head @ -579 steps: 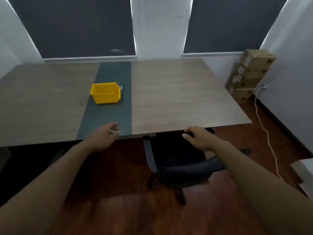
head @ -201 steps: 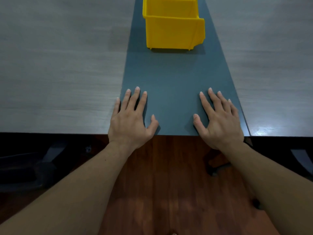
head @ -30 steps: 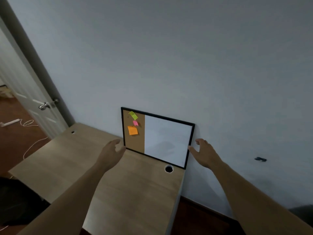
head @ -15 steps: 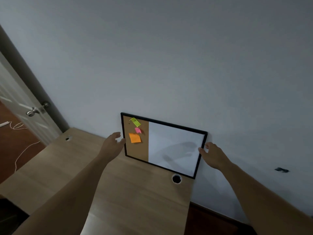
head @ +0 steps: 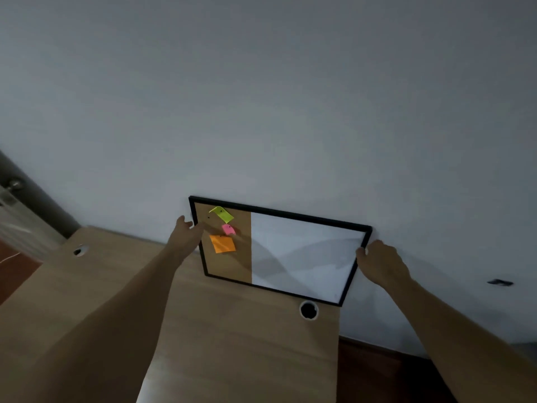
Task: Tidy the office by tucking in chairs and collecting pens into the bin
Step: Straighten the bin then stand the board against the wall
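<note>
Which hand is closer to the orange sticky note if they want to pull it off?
Left. The left hand is at the board's left edge, right beside the orange note. The right hand is at the far edge, across the white part.

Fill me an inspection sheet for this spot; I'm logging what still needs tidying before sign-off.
Surface: wooden desk against the wall, with two cable holes.
Job's things: nothing seen; no chairs, pens or bin in view.
Clutter: framed board, part cork, part white, stands on the desk and leans on the wall; yellow, pink and orange notes on the cork.
Grips: left hand open at the board's left edge; right hand at its right edge, contact unclear.
Cables: thin white line on the floor at far left, too small to tell.
Surroundings: grey wall, door with handle at left, dark mark on the wall at right.
</note>
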Available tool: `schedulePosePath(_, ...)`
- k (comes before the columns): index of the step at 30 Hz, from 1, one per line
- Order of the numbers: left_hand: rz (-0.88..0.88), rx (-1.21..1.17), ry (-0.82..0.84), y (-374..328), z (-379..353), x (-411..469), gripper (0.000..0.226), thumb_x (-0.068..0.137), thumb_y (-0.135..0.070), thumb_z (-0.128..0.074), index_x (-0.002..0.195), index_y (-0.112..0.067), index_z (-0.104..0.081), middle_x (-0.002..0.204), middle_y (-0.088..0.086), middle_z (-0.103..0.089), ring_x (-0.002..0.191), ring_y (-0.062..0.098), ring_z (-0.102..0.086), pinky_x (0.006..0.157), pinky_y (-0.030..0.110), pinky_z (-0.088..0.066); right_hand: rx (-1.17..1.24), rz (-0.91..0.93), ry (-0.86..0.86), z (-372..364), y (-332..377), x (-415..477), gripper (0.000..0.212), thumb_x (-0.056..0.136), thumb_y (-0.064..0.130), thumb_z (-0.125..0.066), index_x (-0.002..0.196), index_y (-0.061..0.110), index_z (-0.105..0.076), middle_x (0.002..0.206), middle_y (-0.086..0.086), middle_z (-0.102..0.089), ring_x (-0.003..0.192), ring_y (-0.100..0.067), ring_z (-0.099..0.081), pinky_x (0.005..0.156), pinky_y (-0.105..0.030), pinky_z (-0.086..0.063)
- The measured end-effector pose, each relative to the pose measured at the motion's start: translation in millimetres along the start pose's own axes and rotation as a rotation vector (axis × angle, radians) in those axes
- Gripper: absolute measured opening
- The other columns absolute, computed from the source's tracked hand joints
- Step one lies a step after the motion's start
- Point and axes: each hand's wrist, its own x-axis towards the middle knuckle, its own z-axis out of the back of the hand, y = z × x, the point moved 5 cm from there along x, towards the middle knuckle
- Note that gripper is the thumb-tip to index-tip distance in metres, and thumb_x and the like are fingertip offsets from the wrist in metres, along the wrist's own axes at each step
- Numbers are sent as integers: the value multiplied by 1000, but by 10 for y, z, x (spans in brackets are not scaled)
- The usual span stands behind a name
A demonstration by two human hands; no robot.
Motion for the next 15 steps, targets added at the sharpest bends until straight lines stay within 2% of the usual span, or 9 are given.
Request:
schedulePosePath(2, 10, -45, 13, -10, -53, 131, 100, 98, -46, -69, 170, -12, -8, 174, 8, -30, 153, 33, -42, 120, 54, -44, 14, -32, 18, 11, 13, 47, 46, 106, 42, -45, 126, 3, -57, 124, -21, -63, 102, -34, -62, 82, -37, -48)
schedulePosePath(4, -1, -50, 20, -39, -95, 219, 92, 101, -40, -68, 168, -9, -14, 168, 8, -37, 148, 31, -47, 115, 48, -47, 77, -22, 30, 7, 27, 102, 41, 107, 38, -46, 126, 4, -56, 121, -20, -64, 93, -28, -61, 76, -36, -47)
schedulePosePath(6, -9, -55, 42, -73, -88, 289, 73, 100, -36, -68, 159, -8, -33, 146, 5, -55, 122, 28, -60, 92, 40, -52, 136, -2, 37, -10, 12, 155, 30, 107, 34, -45, 115, 7, -54, 112, -18, -67, 83, -21, -59, 68, -35, -46)
schedulePosePath(8, -44, -57, 75, -57, -65, 382, 66, 89, -43, -71, 144, -12, -50, 135, 5, -65, 109, 26, -65, 76, 34, -49, 215, -7, 31, -59, -22, 176, 30, 107, 37, -46, 120, 10, -51, 108, -14, -69, 87, -27, -66, 75, -40, -54)
schedulePosePath(10, -72, -55, 70, -54, -22, 384, 58, 94, -39, -72, 142, -13, -53, 134, 2, -65, 116, 26, -65, 82, 32, -49, 308, -6, 28, -151, -87, 162, 34, 107, 41, -47, 129, 16, -45, 109, -7, -67, 92, -29, -71, 85, -52, -59)
schedulePosePath(12, -133, 3, 5, -40, 40, 330, 47, 104, -34, -66, 143, -12, -54, 134, 3, -64, 119, 25, -62, 93, 34, -47, 377, -4, 4, -207, -138, 111, 30, 107, 41, -48, 127, 19, -44, 104, -1, -65, 91, -28, -74, 87, -56, -60)
schedulePosePath(15, -215, 78, -89, 149, 184, 235, 36, 106, -42, -60, 133, -19, -68, 130, 8, -72, 122, 33, -66, 100, 43, -50, 359, 9, -60, -174, -136, -94, 24, 108, 41, -47, 117, 18, -47, 98, -4, -67, 83, -26, -72, 72, -45, -60)
